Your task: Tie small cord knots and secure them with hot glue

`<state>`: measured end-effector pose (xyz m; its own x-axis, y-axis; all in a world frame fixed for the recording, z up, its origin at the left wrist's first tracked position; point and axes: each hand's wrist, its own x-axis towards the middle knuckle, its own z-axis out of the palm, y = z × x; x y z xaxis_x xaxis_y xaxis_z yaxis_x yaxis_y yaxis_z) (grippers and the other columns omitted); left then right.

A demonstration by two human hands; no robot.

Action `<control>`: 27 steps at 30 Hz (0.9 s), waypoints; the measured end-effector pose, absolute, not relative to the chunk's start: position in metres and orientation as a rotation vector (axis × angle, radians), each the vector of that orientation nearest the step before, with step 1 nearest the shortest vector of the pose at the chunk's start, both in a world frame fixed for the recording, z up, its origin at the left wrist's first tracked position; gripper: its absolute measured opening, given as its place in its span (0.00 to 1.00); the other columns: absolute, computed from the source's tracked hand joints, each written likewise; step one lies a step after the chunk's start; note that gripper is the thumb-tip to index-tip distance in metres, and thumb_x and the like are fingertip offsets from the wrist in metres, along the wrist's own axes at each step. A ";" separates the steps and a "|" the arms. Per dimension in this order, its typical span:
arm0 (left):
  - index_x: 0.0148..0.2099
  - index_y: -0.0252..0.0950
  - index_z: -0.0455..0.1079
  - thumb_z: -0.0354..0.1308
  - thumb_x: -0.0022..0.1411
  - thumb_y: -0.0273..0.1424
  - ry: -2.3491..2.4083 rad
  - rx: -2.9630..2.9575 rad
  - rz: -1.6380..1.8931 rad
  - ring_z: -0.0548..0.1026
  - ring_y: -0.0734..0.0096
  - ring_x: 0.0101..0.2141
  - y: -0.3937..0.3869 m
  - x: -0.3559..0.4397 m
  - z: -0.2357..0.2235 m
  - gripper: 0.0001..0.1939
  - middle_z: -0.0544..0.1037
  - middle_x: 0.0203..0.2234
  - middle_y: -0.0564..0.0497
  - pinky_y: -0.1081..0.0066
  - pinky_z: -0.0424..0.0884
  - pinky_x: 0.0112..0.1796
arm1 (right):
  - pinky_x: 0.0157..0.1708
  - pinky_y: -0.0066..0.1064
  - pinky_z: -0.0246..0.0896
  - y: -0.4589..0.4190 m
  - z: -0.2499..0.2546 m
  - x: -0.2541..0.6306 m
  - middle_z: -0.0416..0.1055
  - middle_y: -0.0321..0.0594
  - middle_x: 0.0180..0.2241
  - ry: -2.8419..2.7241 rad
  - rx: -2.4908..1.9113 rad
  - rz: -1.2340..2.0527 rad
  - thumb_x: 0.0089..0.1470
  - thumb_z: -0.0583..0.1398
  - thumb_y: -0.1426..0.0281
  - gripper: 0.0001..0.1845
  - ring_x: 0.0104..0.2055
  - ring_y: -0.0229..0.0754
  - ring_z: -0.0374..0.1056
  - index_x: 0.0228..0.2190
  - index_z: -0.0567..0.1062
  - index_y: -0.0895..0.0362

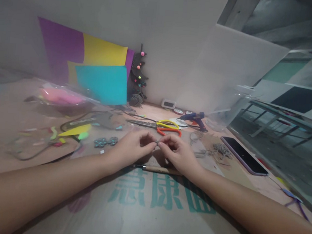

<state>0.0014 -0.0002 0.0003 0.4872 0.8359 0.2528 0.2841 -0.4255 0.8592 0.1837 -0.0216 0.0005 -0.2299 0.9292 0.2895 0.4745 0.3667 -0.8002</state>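
We take the scissors [144, 124] as our landmark; they lie with their dark blades pointing left and their yellow and orange handles to the right. Just on our side of them, we hold a small grey piece [157, 143] between our two hands. Our left hand [133, 147] has its thumb and forefinger together, clamped on the piece from the left. Our right hand [180, 155] pinches it from the right in the same way, and the fingertips of both hands almost meet. The piece is mostly covered by our fingers, so we cannot tell its full shape.

Nearer to us than the scissors, below our hands, lies a wooden-handled tool [158, 169], partly hidden by our right hand. To the left of the scissors and nearer to us, we see a grey-blue looped piece [106, 142], with a yellow scrap [75, 130] and a bright green blob [83, 135] farther left. Beyond the scissors to the right is a blue glue gun [198, 117], and behind them a small white device [168, 104] stands near the wall. To the right of the scissors, toward us, we have a tangle of grey cord [222, 150] and, past it, a phone [244, 156].
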 end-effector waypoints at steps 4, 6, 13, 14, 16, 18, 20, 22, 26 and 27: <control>0.35 0.35 0.69 0.52 0.61 0.33 0.936 1.944 0.886 0.73 0.73 0.25 0.000 0.002 0.000 0.08 0.76 0.24 0.53 0.75 0.67 0.27 | 0.24 0.25 0.56 -0.018 -0.002 0.185 0.66 0.31 0.23 -1.857 -1.213 0.723 0.56 0.58 0.64 0.08 0.24 0.33 0.62 0.30 0.69 0.56; 0.40 0.34 0.71 0.53 0.61 0.33 0.932 1.957 0.905 0.75 0.71 0.29 0.001 0.002 0.000 0.09 0.78 0.28 0.51 0.74 0.68 0.30 | 0.22 0.25 0.55 -0.017 -0.003 0.186 0.64 0.30 0.22 -1.821 -1.208 0.759 0.56 0.58 0.64 0.08 0.22 0.33 0.60 0.31 0.69 0.56; 0.44 0.35 0.71 0.54 0.61 0.33 0.902 1.964 0.927 0.75 0.70 0.33 0.002 0.003 0.000 0.11 0.78 0.33 0.50 0.72 0.70 0.35 | 0.18 0.24 0.52 -0.016 -0.003 0.186 0.62 0.28 0.19 -1.710 -1.183 0.885 0.56 0.58 0.60 0.12 0.19 0.32 0.57 0.32 0.67 0.56; 0.41 0.35 0.71 0.54 0.61 0.33 0.907 1.972 0.934 0.75 0.70 0.32 0.001 0.003 0.001 0.10 0.78 0.32 0.50 0.72 0.70 0.35 | 0.18 0.23 0.52 -0.016 -0.003 0.186 0.62 0.28 0.19 -1.704 -1.182 0.893 0.55 0.58 0.59 0.12 0.18 0.32 0.57 0.32 0.67 0.56; 0.38 0.34 0.70 0.54 0.61 0.34 0.932 1.991 0.945 0.74 0.70 0.32 -0.001 0.003 0.004 0.09 0.77 0.31 0.51 0.72 0.69 0.34 | 0.17 0.23 0.52 -0.017 -0.002 0.186 0.61 0.27 0.18 -1.696 -1.187 0.910 0.55 0.59 0.59 0.13 0.18 0.32 0.57 0.32 0.67 0.55; 0.37 0.34 0.70 0.54 0.61 0.35 0.951 1.984 0.942 0.74 0.70 0.31 -0.002 0.003 0.005 0.09 0.77 0.30 0.51 0.73 0.69 0.33 | 0.17 0.23 0.52 -0.016 -0.002 0.186 0.61 0.27 0.17 -1.698 -1.195 0.911 0.55 0.59 0.58 0.13 0.17 0.32 0.57 0.32 0.67 0.55; 0.37 0.34 0.70 0.54 0.61 0.35 0.951 1.958 0.931 0.74 0.70 0.30 -0.002 0.003 0.004 0.09 0.77 0.29 0.51 0.73 0.69 0.31 | 0.17 0.23 0.52 -0.016 -0.001 0.186 0.61 0.27 0.18 -1.711 -1.201 0.905 0.55 0.59 0.58 0.13 0.18 0.32 0.57 0.31 0.67 0.56; 0.37 0.35 0.70 0.54 0.61 0.36 0.935 1.950 0.936 0.74 0.70 0.30 -0.001 0.003 0.003 0.09 0.77 0.30 0.51 0.73 0.69 0.31 | 0.17 0.23 0.52 -0.015 -0.001 0.187 0.61 0.28 0.18 -1.718 -1.201 0.906 0.55 0.59 0.59 0.13 0.18 0.32 0.58 0.31 0.67 0.56; 0.37 0.34 0.70 0.53 0.61 0.36 0.948 1.957 0.923 0.73 0.71 0.30 0.000 0.002 0.002 0.10 0.76 0.29 0.51 0.74 0.67 0.30 | 0.18 0.24 0.53 -0.016 -0.002 0.186 0.62 0.29 0.19 -1.748 -1.197 0.885 0.55 0.59 0.59 0.12 0.19 0.33 0.59 0.30 0.67 0.56; 0.37 0.34 0.70 0.53 0.62 0.36 0.952 1.964 0.920 0.73 0.71 0.29 -0.001 0.002 0.002 0.10 0.76 0.29 0.51 0.74 0.67 0.30 | 0.19 0.24 0.53 -0.016 -0.003 0.186 0.62 0.29 0.19 -1.758 -1.195 0.874 0.55 0.59 0.60 0.12 0.19 0.33 0.59 0.30 0.68 0.56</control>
